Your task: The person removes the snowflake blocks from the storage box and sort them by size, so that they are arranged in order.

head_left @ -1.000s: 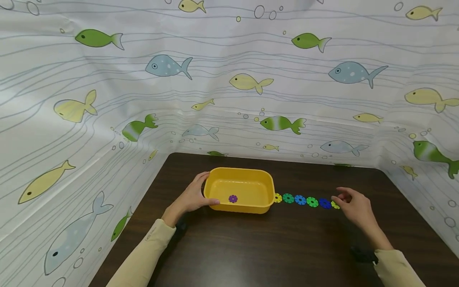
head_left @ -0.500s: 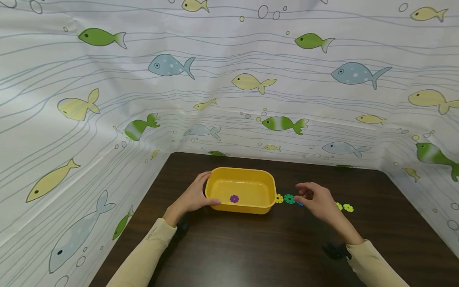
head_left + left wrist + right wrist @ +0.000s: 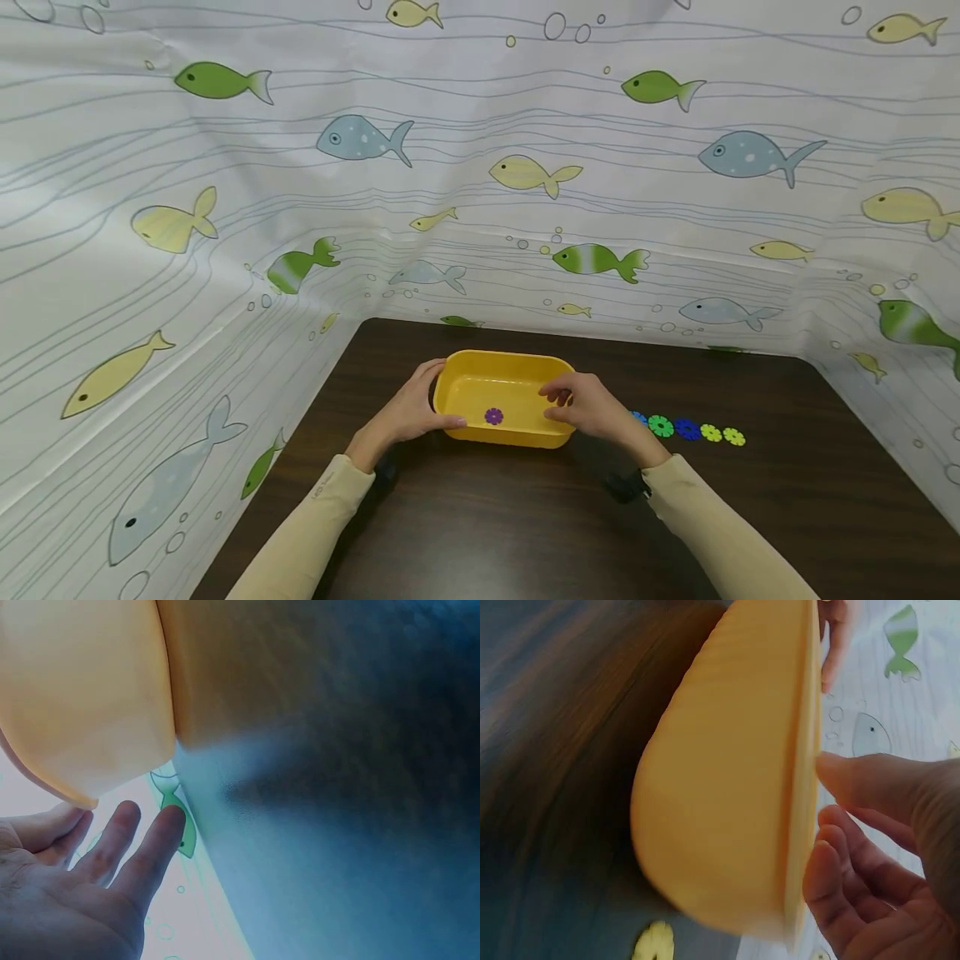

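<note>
My left hand (image 3: 412,407) holds the left end of a yellow plastic basin (image 3: 480,392), its thumb over the front rim. In the left wrist view the fingers sit at the basin's rim. A purple flower-shaped disc (image 3: 493,416) lies inside on the basin floor. My right hand (image 3: 592,408) hangs over the basin's right end, fingers loosely bent, thumb and fingertips apart, nothing seen between them. Right of it runs a row of similar discs: blue (image 3: 638,417), green (image 3: 661,426), dark blue (image 3: 687,429) and two yellow ones (image 3: 723,435). The row's left end is hidden behind the right hand.
The basin and discs stand on a dark wooden table (image 3: 480,517). A white sheet with printed fish (image 3: 525,172) rises behind the table and along both sides. A yellow disc (image 3: 654,943) lies beside the basin in the right wrist view.
My right hand has left the yellow disc at the row's right end and moved left along the row to above the basin. Another yellow disc now shows there. The left hand keeps its hold.
</note>
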Tool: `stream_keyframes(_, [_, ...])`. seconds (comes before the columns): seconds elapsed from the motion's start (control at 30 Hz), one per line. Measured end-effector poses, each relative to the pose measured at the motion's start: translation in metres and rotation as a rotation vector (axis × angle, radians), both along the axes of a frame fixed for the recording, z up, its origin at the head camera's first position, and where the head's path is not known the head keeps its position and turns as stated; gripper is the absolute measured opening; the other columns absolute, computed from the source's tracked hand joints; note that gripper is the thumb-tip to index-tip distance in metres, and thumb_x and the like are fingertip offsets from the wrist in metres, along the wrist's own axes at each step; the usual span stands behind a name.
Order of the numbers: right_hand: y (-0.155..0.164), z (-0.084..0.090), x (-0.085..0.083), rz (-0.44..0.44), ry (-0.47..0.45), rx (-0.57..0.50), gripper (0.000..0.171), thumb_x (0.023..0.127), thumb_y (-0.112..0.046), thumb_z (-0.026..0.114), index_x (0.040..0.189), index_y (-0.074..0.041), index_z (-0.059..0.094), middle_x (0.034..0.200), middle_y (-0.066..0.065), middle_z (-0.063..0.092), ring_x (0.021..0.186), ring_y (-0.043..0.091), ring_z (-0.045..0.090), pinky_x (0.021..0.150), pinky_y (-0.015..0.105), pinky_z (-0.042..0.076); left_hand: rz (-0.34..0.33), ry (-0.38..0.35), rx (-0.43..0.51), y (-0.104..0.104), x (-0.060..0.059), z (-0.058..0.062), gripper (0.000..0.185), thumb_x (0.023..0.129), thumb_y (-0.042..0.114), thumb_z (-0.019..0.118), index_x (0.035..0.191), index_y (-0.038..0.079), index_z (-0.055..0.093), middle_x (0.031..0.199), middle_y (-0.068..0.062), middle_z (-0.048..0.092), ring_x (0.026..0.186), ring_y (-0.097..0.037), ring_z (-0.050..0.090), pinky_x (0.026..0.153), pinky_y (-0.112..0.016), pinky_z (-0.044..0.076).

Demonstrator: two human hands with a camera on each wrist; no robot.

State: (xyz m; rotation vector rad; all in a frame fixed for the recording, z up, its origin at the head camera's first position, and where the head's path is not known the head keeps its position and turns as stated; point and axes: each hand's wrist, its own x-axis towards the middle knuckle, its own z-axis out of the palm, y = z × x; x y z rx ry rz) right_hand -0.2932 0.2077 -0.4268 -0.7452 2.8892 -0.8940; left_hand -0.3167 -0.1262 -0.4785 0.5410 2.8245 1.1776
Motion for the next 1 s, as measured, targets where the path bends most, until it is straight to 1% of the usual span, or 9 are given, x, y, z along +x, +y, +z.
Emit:
stream_keyframes(0.07, [-0.01, -0.003, -0.007, 0.024, -0.052, 0.02, 0.03, 0.088, -0.013, 0.077, 0.116, -0.005, 0.074, 0.1, 0.007, 0.072, 0.085, 0.013, 0.057, 0.078, 0.025, 0.054, 0.0, -0.002, 0.005, 0.0, 0.001, 0.001, 0.105, 0.074, 0.049, 0.086, 0.157, 0.016, 0.031, 0.163, -0.003, 0.029, 0.142, -0.03, 0.045, 0.119, -0.055, 0.039])
stream_keyframes(0.13, [-0.019, -0.006, -0.014, 0.073, -0.085, 0.043, 0.029, 0.088, -0.011, 0.077, 0.116, -0.005, 0.074, 0.1, 0.007, 0.073, 0.086, 0.014, 0.059, 0.08, 0.026, 0.056, 0.004, -0.006, 0.009, 0.0, 0.002, 0.002, 0.105, 0.074, 0.049, 0.086, 0.157, 0.017, 0.031, 0.163, -0.003, 0.029, 0.141, -0.029, 0.046, 0.119, -0.055, 0.04])
stream_keyframes(0.3, [-0.035, -0.013, -0.025, 0.254, -0.128, 0.124, 0.025, 0.088, -0.004, 0.073, 0.113, -0.009, 0.076, 0.101, 0.005, 0.075, 0.086, 0.013, 0.062, 0.082, 0.025, 0.058, 0.014, -0.009, 0.004, 0.001, 0.003, 0.003, 0.103, 0.075, 0.048, 0.086, 0.157, 0.018, 0.031, 0.163, -0.003, 0.029, 0.14, -0.029, 0.048, 0.118, -0.054, 0.042])
stream_keyframes(0.37, [-0.039, -0.015, -0.028, 0.292, -0.155, 0.145, 0.028, 0.088, -0.001, 0.071, 0.113, -0.013, 0.076, 0.1, 0.002, 0.075, 0.085, 0.012, 0.062, 0.082, 0.023, 0.058, 0.017, -0.012, 0.006, 0.001, 0.003, 0.002, 0.103, 0.074, 0.048, 0.086, 0.157, 0.018, 0.032, 0.163, -0.003, 0.029, 0.14, -0.029, 0.048, 0.117, -0.053, 0.042])
stream_keyframes(0.5, [-0.042, -0.02, -0.033, 0.299, -0.249, 0.143, 0.035, 0.089, 0.002, 0.07, 0.116, -0.019, 0.077, 0.101, -0.001, 0.073, 0.085, 0.014, 0.06, 0.085, 0.026, 0.058, 0.03, -0.014, -0.001, 0.002, 0.003, 0.001, 0.103, 0.074, 0.048, 0.087, 0.157, 0.019, 0.032, 0.163, -0.002, 0.03, 0.141, -0.028, 0.048, 0.117, -0.052, 0.043])
stream_keyframes(0.57, [-0.043, -0.023, -0.035, 0.292, -0.283, 0.149, 0.037, 0.089, 0.001, 0.07, 0.116, -0.022, 0.077, 0.101, -0.003, 0.072, 0.086, 0.014, 0.059, 0.087, 0.027, 0.058, 0.032, -0.016, -0.006, 0.002, 0.003, 0.0, 0.104, 0.074, 0.048, 0.087, 0.157, 0.02, 0.032, 0.163, -0.002, 0.03, 0.141, -0.028, 0.048, 0.117, -0.052, 0.043])
stream_keyframes(0.63, [-0.044, -0.026, -0.036, 0.286, -0.306, 0.154, 0.037, 0.088, 0.001, 0.071, 0.116, -0.023, 0.077, 0.101, -0.004, 0.071, 0.087, 0.014, 0.059, 0.088, 0.028, 0.058, 0.033, -0.019, -0.008, 0.002, 0.003, 0.0, 0.104, 0.073, 0.048, 0.087, 0.157, 0.02, 0.032, 0.164, -0.002, 0.029, 0.141, -0.028, 0.048, 0.117, -0.051, 0.043])
stream_keyframes(0.77, [-0.046, -0.03, -0.039, 0.287, -0.305, 0.174, 0.037, 0.088, 0.002, 0.071, 0.116, -0.022, 0.077, 0.1, -0.005, 0.072, 0.087, 0.014, 0.059, 0.088, 0.028, 0.058, 0.04, -0.026, -0.002, 0.003, 0.004, 0.0, 0.103, 0.073, 0.048, 0.087, 0.157, 0.02, 0.033, 0.163, -0.001, 0.03, 0.141, -0.028, 0.048, 0.117, -0.051, 0.044])
stream_keyframes(1.0, [-0.049, -0.033, -0.044, 0.305, -0.3, 0.16, 0.036, 0.086, 0.006, 0.071, 0.113, -0.018, 0.079, 0.096, -0.004, 0.072, 0.083, 0.014, 0.058, 0.084, 0.027, 0.058, 0.047, -0.026, -0.003, 0.002, 0.004, 0.002, 0.102, 0.074, 0.046, 0.087, 0.157, 0.021, 0.032, 0.163, -0.001, 0.03, 0.139, -0.027, 0.049, 0.116, -0.05, 0.044])
